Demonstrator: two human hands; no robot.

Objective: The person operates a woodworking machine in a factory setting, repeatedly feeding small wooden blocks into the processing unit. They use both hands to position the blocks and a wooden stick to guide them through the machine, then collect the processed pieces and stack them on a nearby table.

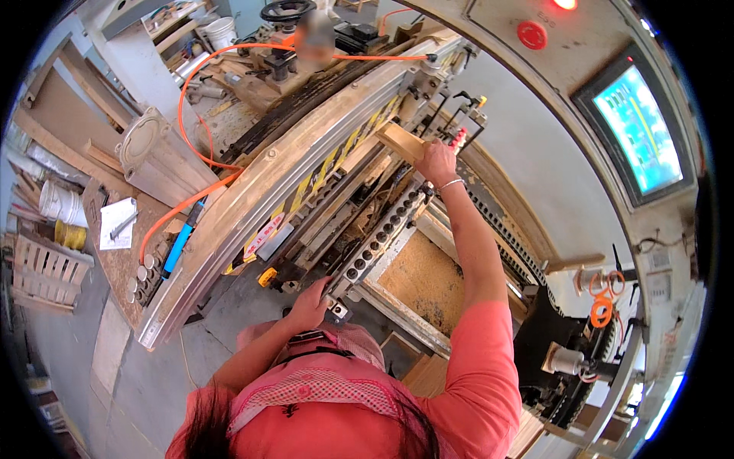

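My right hand [437,163] reaches far forward over the machine, its fingers closed around the near end of a pale wooden board [401,143]. The board's other end lies toward the yellow-and-black striped beam [330,163]. Close to my body, my left hand [309,307] is at the near end of a metal rail [358,288], its fingers curled against it; the fingertips are partly hidden. A row of black round rollers [380,236] runs along this rail between my two hands.
Right of the rail, a tray-like bed [420,279] holds sawdust. A lit control screen [641,130] and a red button [532,35] are at upper right. An orange hose [182,99] loops over the beam at left. A slatted crate [47,271] stands on the floor.
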